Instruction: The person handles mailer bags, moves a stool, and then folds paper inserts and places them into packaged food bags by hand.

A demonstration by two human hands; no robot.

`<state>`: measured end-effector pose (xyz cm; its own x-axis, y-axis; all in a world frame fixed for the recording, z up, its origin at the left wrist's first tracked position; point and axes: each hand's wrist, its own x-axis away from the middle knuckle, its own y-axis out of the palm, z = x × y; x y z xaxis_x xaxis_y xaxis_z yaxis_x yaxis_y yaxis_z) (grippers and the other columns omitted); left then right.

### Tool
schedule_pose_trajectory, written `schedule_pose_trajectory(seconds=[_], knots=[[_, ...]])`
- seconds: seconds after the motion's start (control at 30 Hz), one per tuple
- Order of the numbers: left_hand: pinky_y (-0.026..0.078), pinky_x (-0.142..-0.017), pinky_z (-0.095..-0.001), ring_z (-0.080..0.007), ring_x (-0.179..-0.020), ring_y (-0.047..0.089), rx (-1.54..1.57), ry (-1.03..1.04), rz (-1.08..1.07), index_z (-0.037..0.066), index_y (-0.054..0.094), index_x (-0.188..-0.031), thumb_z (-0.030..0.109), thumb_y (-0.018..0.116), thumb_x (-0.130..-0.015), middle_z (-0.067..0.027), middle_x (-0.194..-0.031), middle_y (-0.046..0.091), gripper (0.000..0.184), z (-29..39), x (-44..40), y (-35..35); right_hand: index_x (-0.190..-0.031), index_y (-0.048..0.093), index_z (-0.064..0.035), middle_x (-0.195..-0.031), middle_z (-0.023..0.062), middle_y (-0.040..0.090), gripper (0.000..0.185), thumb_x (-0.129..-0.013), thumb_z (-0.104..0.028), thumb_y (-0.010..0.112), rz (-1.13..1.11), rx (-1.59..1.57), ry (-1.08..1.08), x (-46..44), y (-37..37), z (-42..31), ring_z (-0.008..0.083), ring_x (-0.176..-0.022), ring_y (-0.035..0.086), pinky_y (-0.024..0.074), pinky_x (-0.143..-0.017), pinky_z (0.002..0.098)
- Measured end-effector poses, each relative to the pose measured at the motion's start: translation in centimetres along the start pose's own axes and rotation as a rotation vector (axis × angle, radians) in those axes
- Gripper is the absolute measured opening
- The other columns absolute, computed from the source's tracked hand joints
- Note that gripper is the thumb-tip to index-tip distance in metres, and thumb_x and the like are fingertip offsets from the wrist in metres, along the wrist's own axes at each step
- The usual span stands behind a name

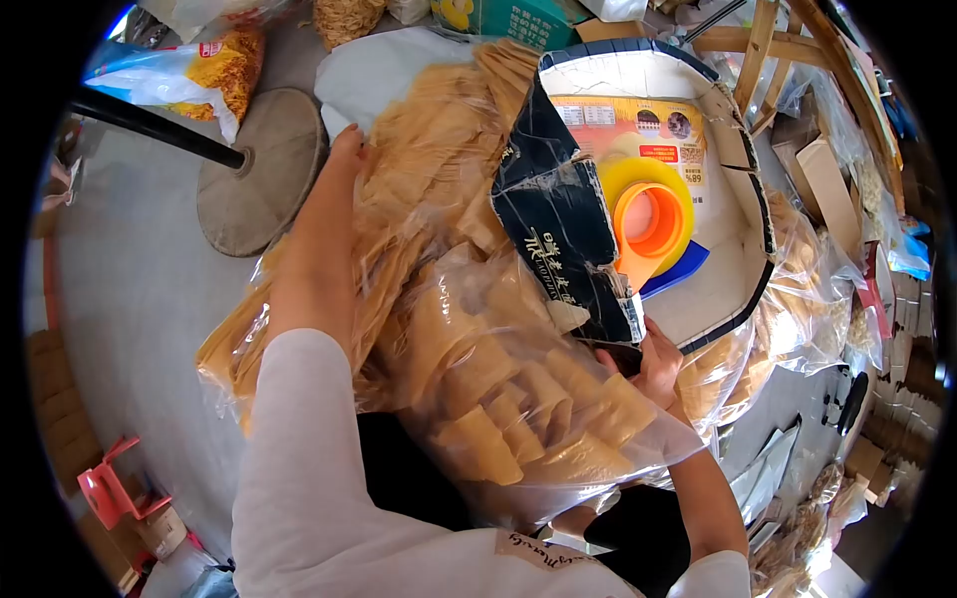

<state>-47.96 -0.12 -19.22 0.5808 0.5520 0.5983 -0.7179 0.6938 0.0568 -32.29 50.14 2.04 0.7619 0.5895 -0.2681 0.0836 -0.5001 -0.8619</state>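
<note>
A large clear plastic bag (pixel 558 409) of flat, curled tan dried pieces lies across my lap. Beyond it, a heap of long tan dried sheets (pixel 439 130), partly under clear plastic, stretches away from me. My left hand (pixel 346 159) reaches to the left edge of these sheets; its fingers are mostly hidden. My right hand (pixel 656 367) is closed by the near corner of a dark blue cardboard box (pixel 558 199), just above the bag. What its fingers grip is hidden. Inside the box are an orange tape roll (pixel 653 221), a yellow disc and a blue piece.
A black pole on a round base (pixel 261 174) stands at the left, near a blue and yellow packet (pixel 184 75). More filled clear bags (pixel 797 289) are at the right. A wooden frame (pixel 763 50) rises at the far right, and a pink stool (pixel 112 488) sits lower left.
</note>
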Motion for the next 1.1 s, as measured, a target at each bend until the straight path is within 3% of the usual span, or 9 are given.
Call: schedule_pose_trajectory(seconds=[0.03, 0.07, 0.17, 0.3, 0.4, 0.5, 0.6, 0.97, 1.1], knots=[[0.044, -0.076, -0.0328, -0.0251, -0.106, 0.044, -0.015, -0.013, -0.024, 0.015, 0.037, -0.131, 0.011, 0.04, -0.091, -0.0147, -0.128, 0.037, 0.04, 0.1, 0.1, 0.0, -0.1, 0.057, 0.0046, -0.081, 0.0166, 0.062, 0.046, -0.062, -0.016, 0.073, -0.006, 0.002, 0.004, -0.1, 0.0, -0.1, 0.0333, -0.071, 0.062, 0.0494, -0.08, 0.0391], [0.044, -0.08, -0.0328, -0.0248, -0.106, 0.044, -0.027, -0.005, -0.093, 0.015, 0.038, -0.13, 0.015, 0.04, -0.092, -0.0142, -0.131, 0.036, 0.038, 0.5, 0.1, -0.2, -0.1, 0.057, 0.0047, -0.081, 0.017, 0.062, 0.045, -0.063, -0.015, 0.072, -0.009, -0.03, 0.006, -0.3, 0.1, -0.1, 0.0337, -0.072, 0.061, 0.0494, -0.08, 0.0392], [0.042, -0.087, -0.0347, -0.0261, -0.109, 0.043, 0.232, -0.215, 0.051, 0.013, 0.038, -0.13, 0.016, 0.045, -0.09, -0.0155, -0.133, 0.033, 0.04, 0.4, -1.4, 0.0, -0.098, 0.057, 0.0047, -0.081, 0.0178, 0.062, 0.043, -0.063, -0.014, 0.071, -0.024, -0.072, 0.002, -0.3, 0.6, 0.3, 0.0346, -0.072, 0.061, 0.0494, -0.08, 0.0395], [0.041, -0.091, -0.0361, -0.0274, -0.11, 0.044, 0.263, -0.32, 0.075, 0.009, 0.034, -0.13, 0.018, 0.051, -0.087, -0.0174, -0.133, 0.031, 0.047, 0.7, -0.6, 0.1, -0.097, 0.057, 0.0043, -0.081, 0.0191, 0.062, 0.043, -0.062, -0.016, 0.072, -0.018, -0.076, 0.045, -0.1, 1.1, 0.9, 0.0361, -0.073, 0.061, 0.0498, -0.078, 0.0395], [0.041, -0.09, -0.0411, -0.0283, -0.106, 0.047, 0.472, -0.376, -0.046, 0.005, 0.03, -0.129, 0.021, 0.058, -0.084, -0.0183, -0.129, 0.033, 0.056, -1.1, -3.8, -0.6, -0.099, 0.056, 0.0055, -0.08, 0.0198, 0.062, 0.047, -0.062, -0.019, 0.072, -0.029, -0.052, 0.027, 0.3, 1.4, 1.4, 0.0368, -0.076, 0.062, 0.0503, -0.077, 0.0385], [0.046, -0.083, -0.0423, -0.0273, -0.098, 0.051, 0.532, -0.349, 0.078, 0.003, 0.027, -0.128, 0.021, 0.061, -0.082, -0.018, -0.122, 0.039, 0.06, 0.9, -1.4, 0.6, -0.102, 0.055, 0.0072, -0.081, 0.02, 0.062, 0.05, -0.063, -0.02, 0.072, -0.029, -0.052, 0.04, 0.3, 1.7, 1.7, 0.0365, -0.078, 0.062, 0.0505, -0.077, 0.0377], [0.05, -0.074, -0.0388, -0.0266, -0.088, 0.055, 0.583, -0.376, 0.208, 0.001, 0.039, -0.12, 0.019, 0.063, -0.08, -0.0158, -0.108, 0.049, 0.05, 0.4, -1.5, 0.7, -0.103, 0.054, 0.0078, -0.082, 0.0199, 0.063, 0.052, -0.064, -0.021, 0.072, -0.028, -0.067, 0.016, 0.2, 1.7, 1.8, 0.0359, -0.079, 0.062, 0.0504, -0.077, 0.037], [0.046, -0.075, -0.0372, -0.0285, -0.081, 0.058, 0.238, -0.602, 0.052, -0.008, 0.056, -0.094, 0.018, 0.059, -0.081, -0.017, -0.093, 0.061, 0.03, -2.3, -7.2, -0.7, -0.104, 0.054, 0.0085, -0.087, 0.0201, 0.063, 0.053, -0.064, -0.022, 0.072, -0.046, -0.07, 0.032, 0.3, 2.3, 2.4, 0.0351, -0.08, 0.063, 0.0512, -0.074, 0.0357], [0.045, -0.069, -0.0337, -0.0243, -0.077, 0.055, 0.219, -0.345, 0.132, -0.007, 0.055, -0.097, 0.022, 0.063, -0.078, -0.0164, -0.087, 0.059, 0.036, -2.8, -5.0, 1.2, -0.104, 0.054, 0.0087, -0.09, 0.022, 0.062, 0.054, -0.065, -0.023, 0.072, -0.036, -0.072, 0.025, 0.7, 2.6, 2.9, 0.035, -0.081, 0.063, 0.0515, -0.073, 0.0351]])
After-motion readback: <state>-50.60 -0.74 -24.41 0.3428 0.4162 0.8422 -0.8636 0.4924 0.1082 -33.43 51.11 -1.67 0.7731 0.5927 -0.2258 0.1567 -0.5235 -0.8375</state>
